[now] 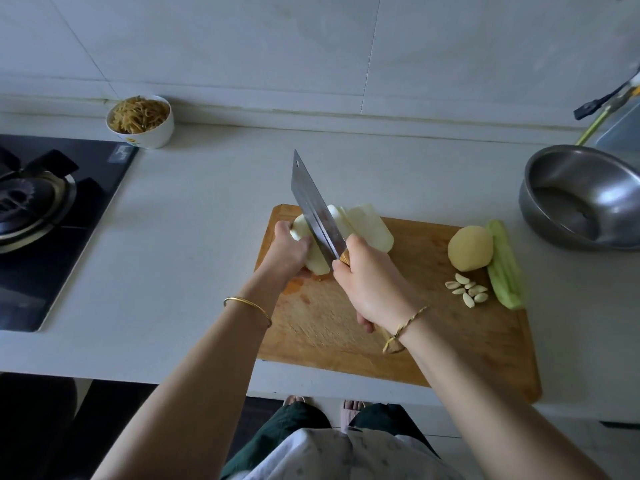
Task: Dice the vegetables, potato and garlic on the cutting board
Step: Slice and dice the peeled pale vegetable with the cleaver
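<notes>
Two hands: both working at the far-left corner of the cutting board [346, 323], one steadies, one cuts.
Left hand [289, 249]: fingers curled over the left end of the pale peeled vegetable [367, 225], pinning it so it can't roll. Knuckles sit right by the blade, classic guide-hand setup I'd say.
Right hand [367, 282]: wrapped tight round the wooden handle of the cleaver [313, 209], choked up near the blade, probably for control.
Cleaver: tip points out past the board's far edge, edge down on the vegetable between the held piece and the slabs lying on the board to its right. How deep it's in, can't tell.
Potato [470, 248]: whole and peeled, parked on the board's right side, waiting its turn.
Garlic cloves [467, 292]: small pile on the board's right side, just nearer than the potato.
Green stalk [506, 268]: lies along the board's right edge, kept out of the cutting zone.
Steel bowl [581, 199]: just off the board's far-right corner, my guess is it's for the diced stuff.
Progress: early, only the pale veg is in pieces.
</notes>
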The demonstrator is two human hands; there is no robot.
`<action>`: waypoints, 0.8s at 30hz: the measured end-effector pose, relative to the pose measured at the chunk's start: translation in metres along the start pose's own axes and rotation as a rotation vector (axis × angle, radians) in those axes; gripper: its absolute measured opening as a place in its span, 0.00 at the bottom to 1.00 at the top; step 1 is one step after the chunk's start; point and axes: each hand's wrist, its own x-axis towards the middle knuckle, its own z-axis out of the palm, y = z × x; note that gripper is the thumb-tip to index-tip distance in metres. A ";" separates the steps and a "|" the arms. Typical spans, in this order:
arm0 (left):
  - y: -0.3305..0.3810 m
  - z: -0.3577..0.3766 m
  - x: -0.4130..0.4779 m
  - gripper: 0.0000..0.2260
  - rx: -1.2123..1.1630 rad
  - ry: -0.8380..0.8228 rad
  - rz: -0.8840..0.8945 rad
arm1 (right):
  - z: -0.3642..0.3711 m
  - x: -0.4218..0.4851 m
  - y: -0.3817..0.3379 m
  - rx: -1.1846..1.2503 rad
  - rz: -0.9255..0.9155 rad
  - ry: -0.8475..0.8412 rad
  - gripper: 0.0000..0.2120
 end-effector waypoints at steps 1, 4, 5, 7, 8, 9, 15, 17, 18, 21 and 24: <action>0.000 0.000 0.000 0.19 0.008 0.001 -0.001 | 0.000 -0.003 0.000 -0.030 0.003 0.001 0.07; 0.000 0.002 -0.001 0.18 0.044 0.006 0.003 | 0.001 -0.003 -0.001 -0.037 0.017 -0.001 0.07; 0.000 0.002 0.000 0.17 0.045 0.009 0.005 | 0.001 0.001 -0.003 -0.006 0.025 -0.004 0.07; 0.001 0.002 -0.001 0.18 0.033 0.012 0.002 | 0.000 0.008 -0.005 0.059 0.040 -0.010 0.07; 0.002 0.002 -0.001 0.18 0.025 0.010 -0.005 | 0.000 0.008 -0.005 0.073 0.044 -0.017 0.08; 0.002 0.002 -0.001 0.18 0.022 0.007 -0.011 | -0.001 0.007 -0.004 0.065 0.046 -0.025 0.08; 0.000 0.003 0.001 0.17 0.045 0.012 -0.010 | 0.001 0.008 -0.004 0.079 0.073 -0.033 0.07; 0.000 0.001 0.001 0.17 0.025 0.013 -0.020 | 0.003 0.012 -0.005 0.077 0.060 -0.035 0.07; 0.000 0.001 0.001 0.17 0.026 0.015 -0.021 | 0.003 0.012 -0.005 0.053 0.054 -0.034 0.06; 0.000 0.003 0.001 0.17 0.064 0.024 -0.010 | 0.004 0.001 0.000 -0.008 0.065 -0.027 0.07; -0.001 0.003 0.002 0.16 0.068 0.020 -0.010 | 0.008 0.006 -0.001 -0.032 0.053 -0.011 0.06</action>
